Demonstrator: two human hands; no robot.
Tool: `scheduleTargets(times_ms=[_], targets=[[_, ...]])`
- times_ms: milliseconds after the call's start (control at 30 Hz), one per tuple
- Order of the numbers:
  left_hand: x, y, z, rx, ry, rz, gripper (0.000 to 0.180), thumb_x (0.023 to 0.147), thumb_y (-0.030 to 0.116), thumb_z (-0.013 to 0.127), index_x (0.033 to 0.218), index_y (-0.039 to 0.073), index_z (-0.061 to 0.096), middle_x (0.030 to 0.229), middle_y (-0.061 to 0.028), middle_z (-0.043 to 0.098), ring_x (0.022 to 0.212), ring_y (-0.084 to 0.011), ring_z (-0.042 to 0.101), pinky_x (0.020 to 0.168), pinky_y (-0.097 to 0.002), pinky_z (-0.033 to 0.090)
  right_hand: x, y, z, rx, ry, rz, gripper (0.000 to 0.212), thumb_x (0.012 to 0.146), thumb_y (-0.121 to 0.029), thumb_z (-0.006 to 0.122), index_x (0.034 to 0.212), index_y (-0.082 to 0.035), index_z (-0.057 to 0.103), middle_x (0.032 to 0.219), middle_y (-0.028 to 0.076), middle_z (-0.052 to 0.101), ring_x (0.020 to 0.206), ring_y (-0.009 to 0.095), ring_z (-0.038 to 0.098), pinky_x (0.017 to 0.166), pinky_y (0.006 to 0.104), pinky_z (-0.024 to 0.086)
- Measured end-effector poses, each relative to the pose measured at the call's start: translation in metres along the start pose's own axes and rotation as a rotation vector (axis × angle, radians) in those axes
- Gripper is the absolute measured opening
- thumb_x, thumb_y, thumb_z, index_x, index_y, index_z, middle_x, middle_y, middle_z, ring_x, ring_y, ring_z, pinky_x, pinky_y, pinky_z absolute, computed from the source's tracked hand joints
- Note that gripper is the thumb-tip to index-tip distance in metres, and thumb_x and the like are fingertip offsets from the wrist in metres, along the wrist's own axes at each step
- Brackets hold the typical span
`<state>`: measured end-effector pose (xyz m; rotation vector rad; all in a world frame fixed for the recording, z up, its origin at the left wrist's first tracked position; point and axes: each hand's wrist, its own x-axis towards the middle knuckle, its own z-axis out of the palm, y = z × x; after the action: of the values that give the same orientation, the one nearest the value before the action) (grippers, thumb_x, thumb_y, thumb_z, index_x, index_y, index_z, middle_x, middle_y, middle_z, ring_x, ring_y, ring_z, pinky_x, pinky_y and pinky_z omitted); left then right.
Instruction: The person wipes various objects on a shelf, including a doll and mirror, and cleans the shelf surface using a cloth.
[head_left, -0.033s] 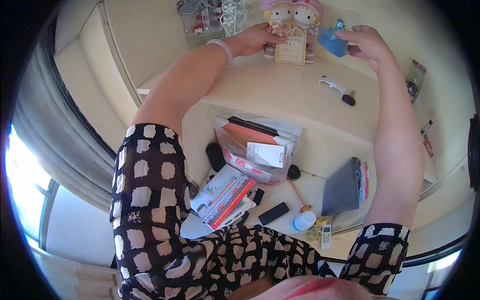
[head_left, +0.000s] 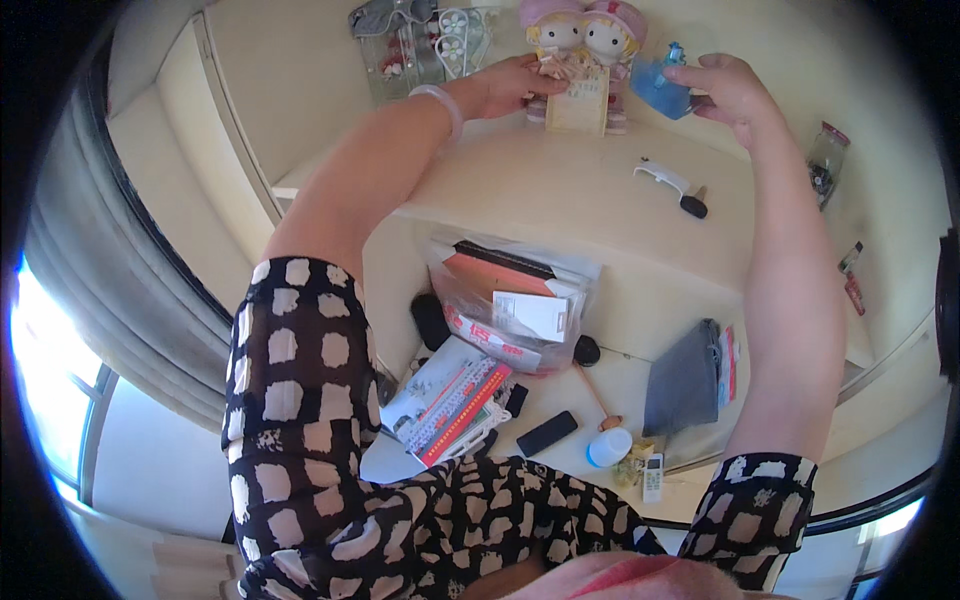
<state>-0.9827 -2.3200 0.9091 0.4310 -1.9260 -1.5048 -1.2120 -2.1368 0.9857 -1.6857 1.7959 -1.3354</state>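
On the upper shelf stands a doll-pair ornament (head_left: 605,40) with pink hats, with a pink bow and a cream card (head_left: 577,108) at its front. My left hand (head_left: 505,85), a pale bangle on its wrist, reaches to the ornament's left side. Its fingers are closed at the bow and the card's upper edge. To the right of the dolls, my right hand (head_left: 735,92) pinches a translucent blue ornament (head_left: 660,92) by its right side. A small shiny blue figure tops that ornament. Its far side is partly hidden.
Behind my left hand stands a white flowered metal rack (head_left: 455,45). A white curved handle (head_left: 660,174) and a black-headed key (head_left: 693,206) lie on the shelf (head_left: 540,185). Below are a plastic bag (head_left: 580,345), booklets (head_left: 450,400), a black phone (head_left: 547,433) and a white remote (head_left: 653,478).
The blue ornament and my right hand have shifted very slightly left and down. The dolls sit a little lower in the picture. Both grips look the same.
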Motion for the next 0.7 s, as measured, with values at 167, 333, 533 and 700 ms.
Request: scheduleTargets(times_ms=[167, 333, 533, 700], targets=[[0.004, 0.006, 0.003, 0.088, 0.052, -0.007, 0.042, 0.080, 0.014, 0.070, 0.117, 0.003, 0.053, 0.110, -0.0028, 0.060, 0.101, -0.0152, 0.054, 0.090, -0.0307, 0.042, 0.002, 0.002, 0.001, -0.082, 0.037, -0.004, 0.093, 0.071, -0.028, 0.078, 0.137, 0.011, 0.025, 0.118, 0.023, 0.053, 0.096, 0.027, 0.061, 0.086, 0.0341, 0.049], [0.001, 0.013, 0.012, 0.219, -0.014, 0.003, 0.040, 0.086, 0.017, 0.064, 0.123, 0.007, 0.052, 0.116, -0.0016, 0.057, 0.108, -0.0161, 0.051, 0.092, -0.0322, 0.041, -0.004, -0.001, 0.004, -0.091, 0.045, 0.027, 0.070, 0.068, -0.024, 0.079, 0.119, 0.012, 0.047, 0.110, 0.020, 0.058, 0.095, 0.028, 0.059, 0.075, 0.0396, 0.051], [0.009, 0.020, -0.004, 0.115, 0.148, -0.045, 0.040, 0.079, 0.006, 0.070, 0.114, 0.001, 0.052, 0.111, -0.0055, 0.060, 0.099, -0.0153, 0.056, 0.085, -0.0322, 0.046, 0.022, 0.029, -0.006, -0.440, 0.002, 0.171, 0.062, 0.069, -0.026, 0.078, 0.113, 0.009, 0.053, 0.102, 0.020, 0.061, 0.087, 0.027, 0.061, 0.071, 0.0385, 0.050], [-0.026, 0.042, 0.051, 0.197, 0.133, -0.057, 0.049, 0.087, 0.027, 0.065, 0.120, -0.006, 0.050, 0.114, -0.0160, 0.056, 0.104, -0.0260, 0.055, 0.089, -0.0367, 0.047, 0.010, 0.031, 0.000, -0.704, -0.043, 0.344, 0.046, 0.080, -0.029, 0.070, 0.111, 0.003, 0.060, 0.100, 0.019, 0.064, 0.086, 0.027, 0.063, 0.072, 0.0366, 0.053]])
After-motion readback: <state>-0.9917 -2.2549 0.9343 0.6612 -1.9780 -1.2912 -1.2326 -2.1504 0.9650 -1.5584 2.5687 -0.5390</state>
